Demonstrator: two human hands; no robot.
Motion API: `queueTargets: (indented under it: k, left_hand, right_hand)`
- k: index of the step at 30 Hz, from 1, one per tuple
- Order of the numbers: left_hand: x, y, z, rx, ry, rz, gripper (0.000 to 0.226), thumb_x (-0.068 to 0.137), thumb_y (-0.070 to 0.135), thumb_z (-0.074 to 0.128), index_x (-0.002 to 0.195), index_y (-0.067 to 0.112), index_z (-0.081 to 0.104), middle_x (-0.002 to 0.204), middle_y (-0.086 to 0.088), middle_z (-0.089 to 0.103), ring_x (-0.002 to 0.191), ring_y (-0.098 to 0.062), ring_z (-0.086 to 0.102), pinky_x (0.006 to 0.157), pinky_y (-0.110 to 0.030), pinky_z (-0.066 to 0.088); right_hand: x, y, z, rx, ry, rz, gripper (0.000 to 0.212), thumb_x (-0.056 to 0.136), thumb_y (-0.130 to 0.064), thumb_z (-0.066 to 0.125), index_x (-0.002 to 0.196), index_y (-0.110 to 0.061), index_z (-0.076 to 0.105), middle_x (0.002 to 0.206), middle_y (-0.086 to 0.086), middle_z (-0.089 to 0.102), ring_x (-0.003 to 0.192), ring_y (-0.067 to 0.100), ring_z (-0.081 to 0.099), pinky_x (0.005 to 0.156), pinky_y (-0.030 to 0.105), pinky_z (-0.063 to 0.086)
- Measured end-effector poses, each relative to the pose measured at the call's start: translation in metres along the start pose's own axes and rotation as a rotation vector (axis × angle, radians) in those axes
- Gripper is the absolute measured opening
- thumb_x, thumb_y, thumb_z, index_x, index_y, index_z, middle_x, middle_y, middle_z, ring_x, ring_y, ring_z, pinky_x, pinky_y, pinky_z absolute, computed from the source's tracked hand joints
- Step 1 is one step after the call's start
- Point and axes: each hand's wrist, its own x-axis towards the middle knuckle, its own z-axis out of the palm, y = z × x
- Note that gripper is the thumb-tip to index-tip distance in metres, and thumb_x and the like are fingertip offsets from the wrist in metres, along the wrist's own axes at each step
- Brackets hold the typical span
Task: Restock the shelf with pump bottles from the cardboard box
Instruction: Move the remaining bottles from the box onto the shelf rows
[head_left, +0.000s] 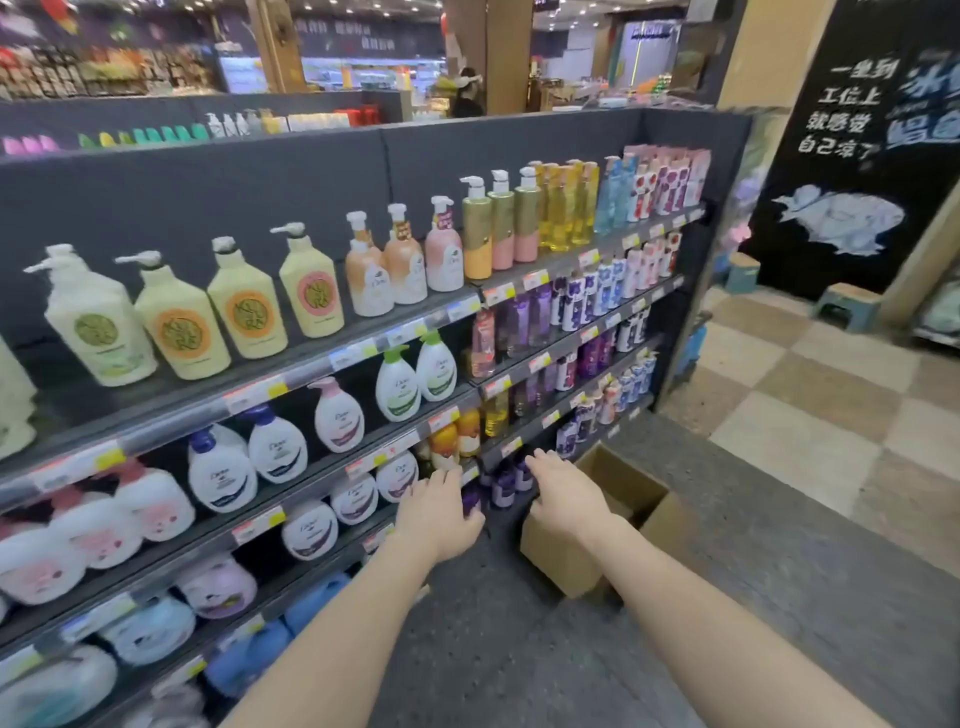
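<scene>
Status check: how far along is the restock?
Done: purple bottles stand low on the shelf. In hand: left hand and right hand are at those bottles. Left: the cardboard box sits open on the floor; what remains inside is hidden.

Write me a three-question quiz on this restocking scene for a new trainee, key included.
1. True or false: the cardboard box sits on the lowest shelf.
2. Which bottles do the left hand and right hand reach toward? A) yellow bottles B) dark purple bottles C) green-capped bottles
3. Fill in: the box stands nearest the ___ hand.

Key: 1 false, it stands on the floor; 2 B; 3 right.
</scene>
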Motion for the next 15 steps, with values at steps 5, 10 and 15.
queueTargets:
  k: [5,10,15]
  left_hand:
    - [0.07,0.097,0.052,0.007,-0.114,0.009,0.066,0.093,0.051,0.051,0.148,0.016,0.04,0.146,-0.012,0.052,0.131,-0.037,0.052,0.107,-0.046,0.045]
    - [0.145,0.185,0.098,0.022,-0.179,-0.03,0.071,0.093,0.055,0.049,0.152,0.018,0.037,0.149,-0.011,0.048,0.133,-0.036,0.05,0.107,-0.048,0.044]
    - [0.204,0.228,0.145,0.027,-0.301,-0.099,0.073,0.091,0.056,0.048,0.152,0.018,0.037,0.149,-0.013,0.048,0.134,-0.037,0.05,0.107,-0.049,0.045]
  right_hand:
    - [0.01,0.134,0.004,0.014,-0.069,0.078,0.069,0.099,-0.016,0.052,0.163,-0.013,0.027,0.171,0.007,0.023,0.158,0.023,0.021,0.127,0.035,0.019]
    - [0.045,0.26,0.003,-0.025,-0.159,0.125,0.065,0.098,-0.02,0.06,0.158,-0.011,0.038,0.162,0.01,0.039,0.15,0.028,0.035,0.122,0.039,0.032]
    - [0.097,0.356,0.021,0.053,-0.254,0.228,0.064,0.1,-0.018,0.053,0.161,-0.015,0.033,0.166,0.006,0.035,0.151,0.023,0.036,0.121,0.036,0.034]
